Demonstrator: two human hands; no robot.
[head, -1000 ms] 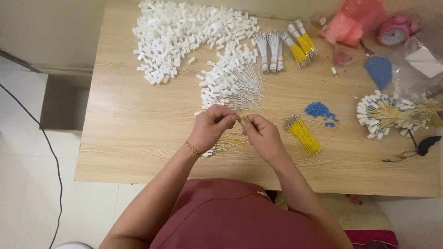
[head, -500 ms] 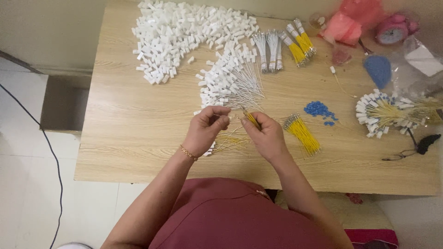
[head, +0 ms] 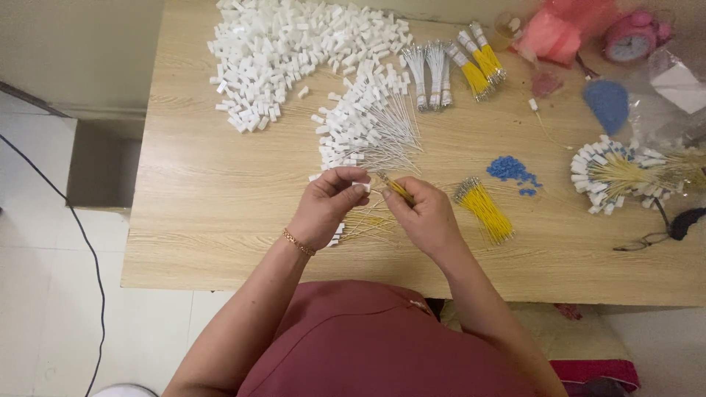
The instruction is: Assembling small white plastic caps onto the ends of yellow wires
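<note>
Both hands have lifted slightly off the desk (head: 220, 184): the left hand (head: 327, 208) now pinches a white plug (head: 361, 187) shut, the right hand (head: 423, 213) grips a yellow wire (head: 397, 190) at its 10 o'clock, tips nearly meeting.

The person wears a dusky pink-red top (head: 368, 345) with short sleeves, so both forearms are bare down to the hands. A thin gold-coloured bracelet (head: 298, 242) circles the wrist of the left hand (head: 327, 206). The right hand (head: 423, 217) is without rings or a wristband.
</note>
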